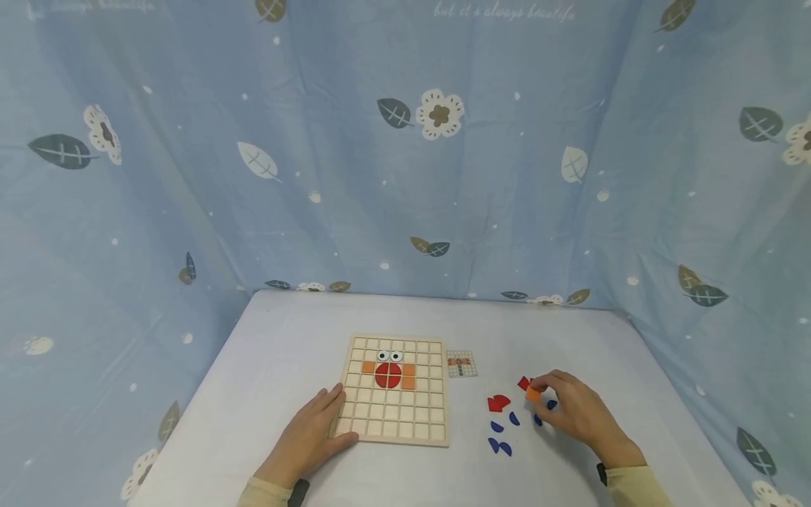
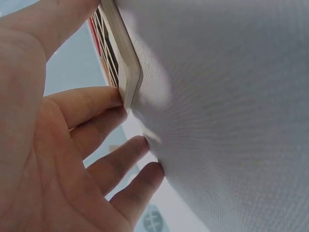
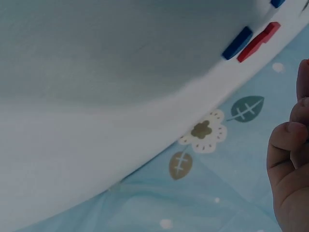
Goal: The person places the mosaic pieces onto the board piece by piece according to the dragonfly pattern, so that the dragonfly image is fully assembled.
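Observation:
My left hand (image 1: 307,436) rests at the near left corner of a wooden grid board (image 1: 361,427), its thumb by the near edge and its fingers along the left side. In the left wrist view, fingertips touch the board's rim (image 2: 129,67). On the grid lie two eye tiles, a red circle made of quarter pieces (image 1: 382,380), and orange squares (image 1: 408,382) on both sides of it. To the right, my right hand (image 1: 573,415) pinches an orange square tile (image 1: 533,395) between thumb and fingers, above loose pieces. The right wrist view does not show this tile clearly.
Red pieces (image 1: 495,404) and several blue half-round pieces (image 1: 497,427) lie between the board and my right hand. A small pattern card (image 1: 467,364) lies against the board's right side. Behind the white table (image 1: 538,338) hangs a blue patterned curtain (image 1: 507,211).

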### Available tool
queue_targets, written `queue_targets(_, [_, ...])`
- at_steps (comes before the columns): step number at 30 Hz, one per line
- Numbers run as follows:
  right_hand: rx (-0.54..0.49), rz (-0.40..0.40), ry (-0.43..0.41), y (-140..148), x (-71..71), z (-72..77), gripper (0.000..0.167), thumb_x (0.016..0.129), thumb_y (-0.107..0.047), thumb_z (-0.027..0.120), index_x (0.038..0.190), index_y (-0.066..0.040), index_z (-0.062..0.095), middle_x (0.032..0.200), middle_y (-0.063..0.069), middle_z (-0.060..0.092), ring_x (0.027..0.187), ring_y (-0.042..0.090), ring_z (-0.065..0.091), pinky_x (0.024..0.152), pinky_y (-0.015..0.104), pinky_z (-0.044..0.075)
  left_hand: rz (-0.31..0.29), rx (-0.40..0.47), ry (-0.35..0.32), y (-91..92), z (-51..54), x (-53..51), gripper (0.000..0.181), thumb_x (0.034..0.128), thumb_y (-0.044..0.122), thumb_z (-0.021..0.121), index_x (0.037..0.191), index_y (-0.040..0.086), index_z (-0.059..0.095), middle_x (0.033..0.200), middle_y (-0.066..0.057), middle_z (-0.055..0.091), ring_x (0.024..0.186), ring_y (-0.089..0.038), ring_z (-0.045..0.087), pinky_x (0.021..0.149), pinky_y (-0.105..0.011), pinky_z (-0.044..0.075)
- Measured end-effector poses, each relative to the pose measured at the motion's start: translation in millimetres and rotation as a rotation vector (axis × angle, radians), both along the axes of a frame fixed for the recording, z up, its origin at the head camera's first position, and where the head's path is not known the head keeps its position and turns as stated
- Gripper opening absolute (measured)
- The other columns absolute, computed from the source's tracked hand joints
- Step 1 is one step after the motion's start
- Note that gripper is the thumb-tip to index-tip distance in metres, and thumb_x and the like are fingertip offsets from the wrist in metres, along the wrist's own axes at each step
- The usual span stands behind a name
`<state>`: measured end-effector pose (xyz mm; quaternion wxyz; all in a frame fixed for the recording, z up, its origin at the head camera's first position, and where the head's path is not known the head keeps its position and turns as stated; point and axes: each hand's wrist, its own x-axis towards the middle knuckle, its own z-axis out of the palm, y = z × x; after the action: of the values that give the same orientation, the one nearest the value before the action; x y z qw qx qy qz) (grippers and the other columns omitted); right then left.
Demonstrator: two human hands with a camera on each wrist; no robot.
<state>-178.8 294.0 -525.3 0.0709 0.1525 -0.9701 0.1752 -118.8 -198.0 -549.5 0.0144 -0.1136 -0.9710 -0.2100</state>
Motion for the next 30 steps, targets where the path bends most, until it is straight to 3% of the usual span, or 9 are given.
queue_targets(10, [-0.019,0.057,0.081,-21,-7.0,-2.5,0.030,0.073,-0.023,0.088,0.097,-0.025,0.071,0.096,-0.014,0.064,0.086,0.010,0.061,0.079,0.037,0.062,-0.003,0.008,-0.009,0.9,1.2,0.0,0.086,0.0844,0.053,0.077,0.145,-0.002,0.052,0.156,-0.012,0.045,0.143,-0.039,0.040,0.118,-0.052,0.035])
queue_targets(15, [-0.041,0.119,0.159,-33,-11.3,-2.3,0.029,0.073,-0.022,0.087,0.097,-0.024,0.071,0.095,-0.013,0.065,0.083,0.013,0.062,0.075,0.036,0.062,-0.007,0.004,-0.001,0.8,0.6,-0.4,0.086,0.0844,0.053,0.077,0.145,-0.002,0.052,0.156,-0.012,0.045,0.143,-0.039,0.040,0.118,-0.052,0.035])
queue_targets(20, [-0.073,0.149,0.174,-46,-15.4,-0.8,0.027,0.075,-0.023,0.086,0.097,-0.024,0.071,0.096,-0.015,0.065,0.084,0.014,0.064,0.075,0.032,0.061,-0.016,0.006,0.013,1.0,0.2,-0.6,0.085,0.0845,0.052,0.078,0.145,-0.003,0.053,0.155,-0.013,0.046,0.142,-0.040,0.041,0.117,-0.052,0.035])
queue_targets(30, [-0.138,0.299,0.234,-82,-18.6,5.3,0.024,0.080,-0.022,0.082,0.101,-0.024,0.071,0.099,-0.013,0.066,0.079,0.013,0.063,0.065,0.025,0.056,-0.010,0.006,0.007,0.8,0.5,0.1,0.085,0.0842,0.051,0.078,0.144,-0.004,0.053,0.155,-0.014,0.046,0.142,-0.040,0.041,0.117,-0.052,0.035])
